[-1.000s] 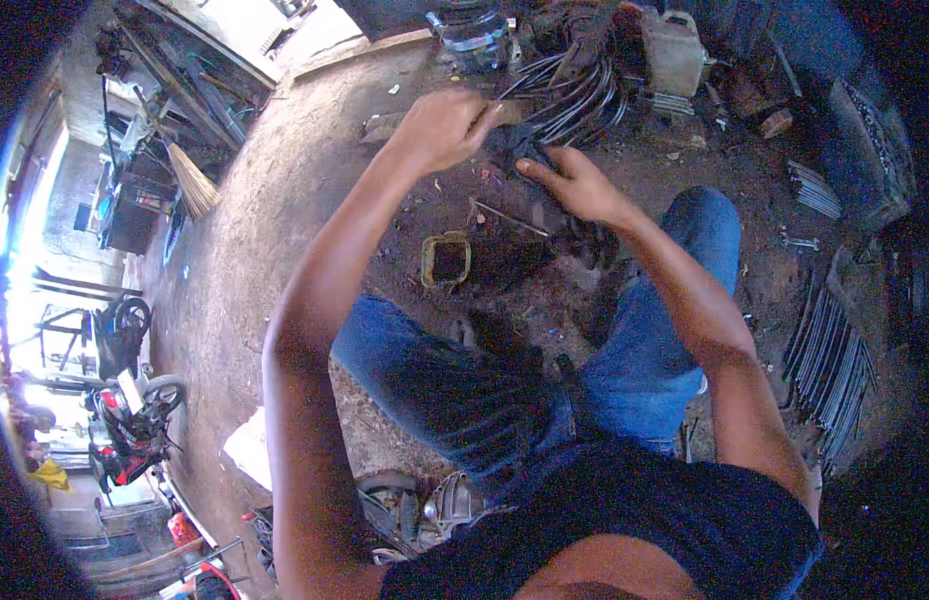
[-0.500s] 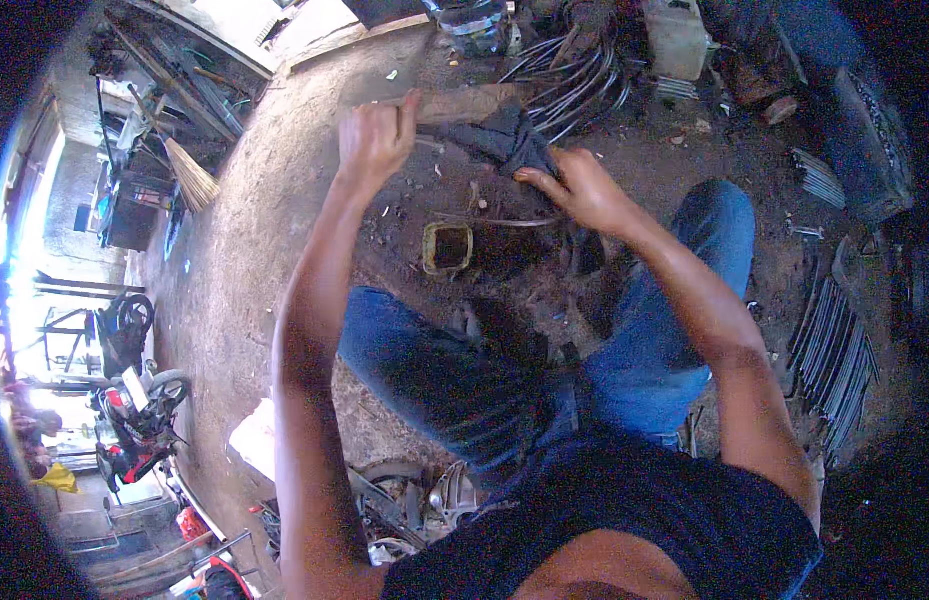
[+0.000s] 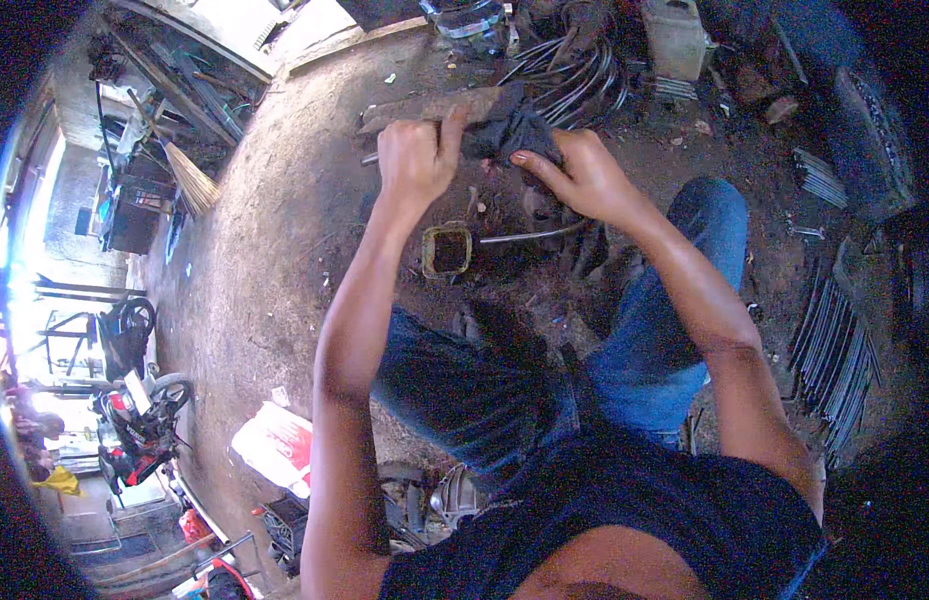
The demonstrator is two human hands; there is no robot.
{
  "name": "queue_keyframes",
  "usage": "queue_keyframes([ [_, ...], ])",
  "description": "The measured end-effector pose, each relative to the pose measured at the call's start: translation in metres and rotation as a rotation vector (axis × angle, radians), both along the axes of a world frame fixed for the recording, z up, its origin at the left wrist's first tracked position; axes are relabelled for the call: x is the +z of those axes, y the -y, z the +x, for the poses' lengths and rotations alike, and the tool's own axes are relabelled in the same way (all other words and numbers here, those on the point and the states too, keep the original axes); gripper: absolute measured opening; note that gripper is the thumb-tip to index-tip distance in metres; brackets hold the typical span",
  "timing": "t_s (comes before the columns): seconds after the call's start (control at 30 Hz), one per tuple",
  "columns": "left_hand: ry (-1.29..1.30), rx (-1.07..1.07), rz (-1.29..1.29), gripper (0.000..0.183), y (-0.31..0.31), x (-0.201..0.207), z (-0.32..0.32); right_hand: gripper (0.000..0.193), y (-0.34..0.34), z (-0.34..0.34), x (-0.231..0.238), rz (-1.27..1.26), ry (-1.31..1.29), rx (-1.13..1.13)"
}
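Note:
Between my two hands a dark cloth (image 3: 509, 125) is bunched up, held above the dirt floor. My left hand (image 3: 416, 160) is closed in a fist at the cloth's left end, with the thumb pointing up; its grip is partly hidden. Closed on the right end is my right hand (image 3: 589, 175), thumb stretched along the cloth. A thin metal rod (image 3: 529, 237) lies below the hands, beside a square, yellowish-rimmed container (image 3: 469, 252) with a dark inside. The tip of another rod (image 3: 370, 158) shows left of my left fist; I cannot tell whether I hold it.
Behind the hands lie a flat board (image 3: 394, 108) and a heap of bent rods (image 3: 574, 75). A row of thin rods (image 3: 834, 350) lies at the right. A broom (image 3: 189, 175) leans at the left, with a motorcycle (image 3: 134, 420) further back. My bent legs frame the work spot.
My left hand has moved right and slightly down, closer to my right hand. The stretched cloth is now bunched. The rod by the container has shifted right and down.

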State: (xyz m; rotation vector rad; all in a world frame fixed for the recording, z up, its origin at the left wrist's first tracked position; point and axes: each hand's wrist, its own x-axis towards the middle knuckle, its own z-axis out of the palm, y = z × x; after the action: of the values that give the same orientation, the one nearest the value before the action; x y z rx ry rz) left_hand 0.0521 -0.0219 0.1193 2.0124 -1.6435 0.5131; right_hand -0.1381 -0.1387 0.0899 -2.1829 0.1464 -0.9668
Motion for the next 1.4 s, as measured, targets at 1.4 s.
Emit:
queue_keyframes([
  [1.4, -0.864, 0.006, -0.415, 0.042, -0.038, -0.01, 0.051, 0.036, 0.037, 0.027, 0.037, 0.192, -0.128, 0.018],
])
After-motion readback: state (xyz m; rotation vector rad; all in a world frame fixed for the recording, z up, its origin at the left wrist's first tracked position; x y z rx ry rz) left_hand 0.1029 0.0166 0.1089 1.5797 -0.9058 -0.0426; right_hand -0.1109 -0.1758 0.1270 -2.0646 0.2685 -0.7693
